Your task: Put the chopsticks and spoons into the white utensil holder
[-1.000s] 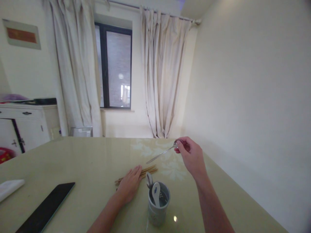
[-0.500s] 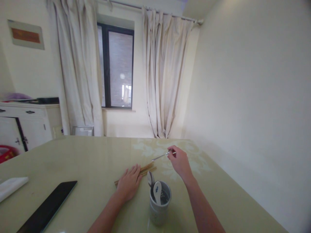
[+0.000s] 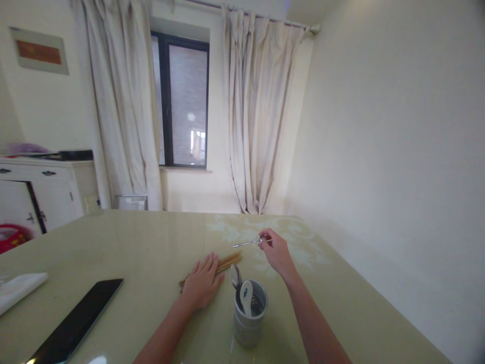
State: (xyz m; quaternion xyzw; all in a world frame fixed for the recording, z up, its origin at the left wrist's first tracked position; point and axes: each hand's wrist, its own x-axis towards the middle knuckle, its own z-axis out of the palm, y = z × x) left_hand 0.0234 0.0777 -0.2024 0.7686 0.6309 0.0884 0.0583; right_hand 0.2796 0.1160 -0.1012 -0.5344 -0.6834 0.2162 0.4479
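My left hand [image 3: 201, 284] lies flat with fingers stretched over a bundle of wooden chopsticks [image 3: 229, 261] on the table. Their far ends stick out to the right of the fingers, and short ends show at the left. In the air beyond the chopsticks, my right hand [image 3: 273, 251] is closed on a slim metal utensil [image 3: 245, 243]. Its thin shaft points left, above the chopstick ends; the fingers hide its other end, so its exact kind is unclear. Between my forearms stands a grey utensil holder [image 3: 248, 326]. A metal spoon [image 3: 235, 276] and a white patterned spoon [image 3: 246, 298] stand in it.
A dark flat slab [image 3: 78, 318] and a white object [image 3: 22, 290] lie at the left on the glossy green table [image 3: 151, 242]. A wall [image 3: 390, 177] runs along the right side; curtains and a window are behind the far edge.
The chopsticks under my left hand now lie closer together, where some were apart before. My right hand has shifted slightly left, and the metal utensil is more level.
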